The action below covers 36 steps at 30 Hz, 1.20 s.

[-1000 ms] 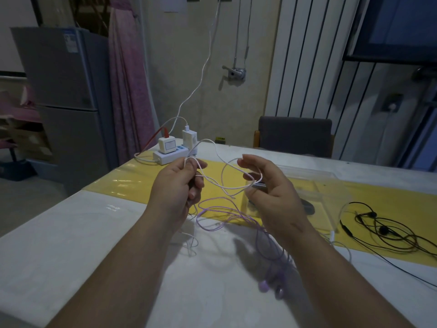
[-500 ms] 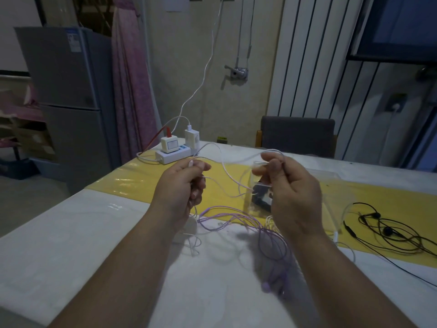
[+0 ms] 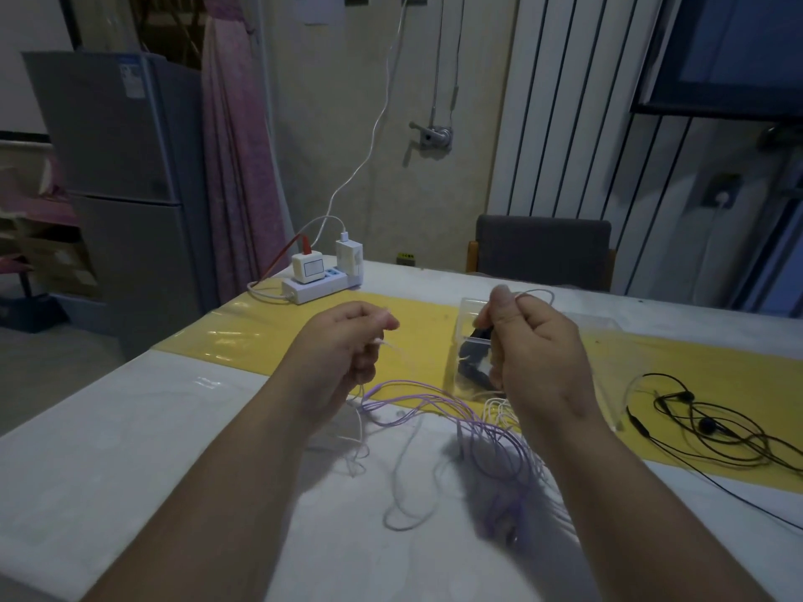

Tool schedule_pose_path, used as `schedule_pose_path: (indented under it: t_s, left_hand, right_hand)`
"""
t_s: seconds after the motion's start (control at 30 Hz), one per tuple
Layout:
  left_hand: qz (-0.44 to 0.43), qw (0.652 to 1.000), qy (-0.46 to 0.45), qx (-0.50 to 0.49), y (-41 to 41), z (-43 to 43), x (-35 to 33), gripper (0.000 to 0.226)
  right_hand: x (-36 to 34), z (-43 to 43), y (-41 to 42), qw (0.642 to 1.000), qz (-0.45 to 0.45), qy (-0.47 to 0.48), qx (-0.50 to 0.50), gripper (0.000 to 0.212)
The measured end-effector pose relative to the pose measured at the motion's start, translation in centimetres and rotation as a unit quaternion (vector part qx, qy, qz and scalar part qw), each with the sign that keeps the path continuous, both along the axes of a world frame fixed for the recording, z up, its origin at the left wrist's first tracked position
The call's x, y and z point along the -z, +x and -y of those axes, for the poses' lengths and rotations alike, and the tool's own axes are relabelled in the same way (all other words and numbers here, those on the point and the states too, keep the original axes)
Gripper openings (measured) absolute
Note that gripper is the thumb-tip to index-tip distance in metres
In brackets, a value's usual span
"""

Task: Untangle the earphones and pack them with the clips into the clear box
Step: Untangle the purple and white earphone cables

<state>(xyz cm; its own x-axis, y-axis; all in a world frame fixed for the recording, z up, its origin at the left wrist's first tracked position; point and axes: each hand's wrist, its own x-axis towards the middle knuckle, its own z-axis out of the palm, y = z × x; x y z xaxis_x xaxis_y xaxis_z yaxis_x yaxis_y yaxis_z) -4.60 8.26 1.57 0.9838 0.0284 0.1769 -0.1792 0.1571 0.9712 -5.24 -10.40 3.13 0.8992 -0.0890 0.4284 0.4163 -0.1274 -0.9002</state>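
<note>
Working the tangle just above the table (image 3: 152, 427), in front of the clear box (image 3: 471, 306): pinching the white earphone cable (image 3: 495, 408) between thumb and curled fingers of the left hand (image 3: 343, 354), and gripping a loop of it in the fisted right hand (image 3: 539, 358). Trailing the rest of that cable down onto the tabletop and mixing it with the purple earphones (image 3: 417, 399), lying in loose coils between the two wrists. Judging these cords as very light, limp and springy, likely snagging at the buds and the split rather than sliding free, and thin enough for kinking under a hard tug; so favouring a hold near a bud or plug end, feeding it back through the loops instead of pulling mid-length. Leaving the black earphones (image 3: 704, 423) apart on the yellow runner (image 3: 269, 332), right of the box. Noting dark shapes (image 3: 473, 362) inside the box, possibly the clips, though too blurred for telling. Working on a smooth, glossy white top in a dim room, with a power strip (image 3: 315, 288) near the far left edge, a grey chair (image 3: 543, 245) beyond the table, a fridge (image 3: 121, 158) and pink curtain (image 3: 237, 167) at left.
</note>
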Motion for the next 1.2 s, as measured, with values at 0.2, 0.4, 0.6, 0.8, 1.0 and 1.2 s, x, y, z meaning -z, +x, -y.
schedule_pose_path:
  t_s: [0.2,0.4,0.6,0.8,1.0,1.2]
  left_hand:
    - [0.055,0.921,0.381,-0.067,0.2,-0.3,1.1,0.032]
    - [-0.029,0.924,0.381,0.009,0.3,-0.1,0.5,0.034]
    - [0.011,0.976,0.135,0.172,-0.7,-0.5,-0.2,0.014]
    - [-0.054,0.993,-0.047,0.092,-0.5,-0.1,-0.3,0.027]
    - [-0.052,0.982,-0.179,0.033,-0.4,0.3,-0.8,0.022]
    - [-0.007,0.999,-0.014,-0.035,0.1,-0.5,-0.1,0.025]
  right_hand:
    - [-1.7,0.7,-1.0,0.985,-0.069,0.127,-0.097,0.039]
    - [-0.8,0.8,-0.2,0.990,-0.052,0.068,-0.113,0.039]
    - [0.1,0.7,0.4,0.994,-0.032,-0.006,-0.106,0.027]
    - [-0.2,0.7,0.2,0.982,-0.092,0.092,-0.139,0.035]
    - [0.0,0.7,0.2,0.967,-0.137,0.063,-0.205,0.039]
    - [0.0,0.5,0.0,0.968,-0.137,0.038,-0.209,0.040]
